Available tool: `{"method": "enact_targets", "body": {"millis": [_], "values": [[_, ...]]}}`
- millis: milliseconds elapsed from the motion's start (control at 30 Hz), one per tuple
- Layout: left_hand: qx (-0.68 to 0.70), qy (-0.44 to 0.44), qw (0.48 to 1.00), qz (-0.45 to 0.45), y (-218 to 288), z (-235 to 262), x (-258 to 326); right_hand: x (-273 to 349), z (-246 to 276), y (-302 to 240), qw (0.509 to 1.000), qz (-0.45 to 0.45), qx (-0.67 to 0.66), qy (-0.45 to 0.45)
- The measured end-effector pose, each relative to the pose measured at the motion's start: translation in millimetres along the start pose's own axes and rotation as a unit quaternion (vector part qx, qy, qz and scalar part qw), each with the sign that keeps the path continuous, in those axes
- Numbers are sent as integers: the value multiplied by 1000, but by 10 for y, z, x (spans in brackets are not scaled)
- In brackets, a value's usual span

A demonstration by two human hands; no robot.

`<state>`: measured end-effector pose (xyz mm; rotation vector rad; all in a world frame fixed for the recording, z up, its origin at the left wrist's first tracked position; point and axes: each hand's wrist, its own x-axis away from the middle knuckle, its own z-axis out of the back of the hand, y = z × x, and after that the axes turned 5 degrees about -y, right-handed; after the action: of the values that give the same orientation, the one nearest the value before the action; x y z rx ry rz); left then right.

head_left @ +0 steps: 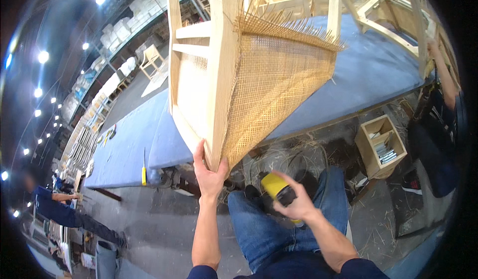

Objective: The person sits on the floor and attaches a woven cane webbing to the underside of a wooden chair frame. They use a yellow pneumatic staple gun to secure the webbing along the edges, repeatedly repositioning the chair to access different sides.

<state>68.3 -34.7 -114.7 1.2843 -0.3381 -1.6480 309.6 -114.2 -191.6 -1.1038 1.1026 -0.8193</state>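
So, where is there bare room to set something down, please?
Bare blue tabletop lies between the woven panel and the rightmost wooden frame, and from the held chair leftward to the tools. Pale chair frames crowd beyond the panel.

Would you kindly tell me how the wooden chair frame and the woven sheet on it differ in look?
The chair frame is pale, while the woven sheet is deeper golden tan. The chair frame has solid bars; the woven sheet is a fine mesh. The chair frame's edges look clean; the woven sheet's upper edge bristles with loose strands. Both reach down to the left hand.
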Motion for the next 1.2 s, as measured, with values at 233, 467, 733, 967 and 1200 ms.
{"method": "enact_targets", "body": {"millis": [233,467,733,967,1200], "values": [[-80,-8,996,-33,-83,-3,-19,-276,1350,-756,966,117,195,122],[-193,-29,971,-136,72,139,-9,-657,2782,-866,850,-57,512,109],[-373,-139,843,-361,1043,229,-449,-1306,3685,-376,737,-147,645,139],[-551,-231,696,-397,1339,-551,-1078,-1268,3462,-256,640,-184,731,151],[-628,-214,590,-461,1317,-1117,-1671,-1303,3463,-245,644,-168,724,182]]}}
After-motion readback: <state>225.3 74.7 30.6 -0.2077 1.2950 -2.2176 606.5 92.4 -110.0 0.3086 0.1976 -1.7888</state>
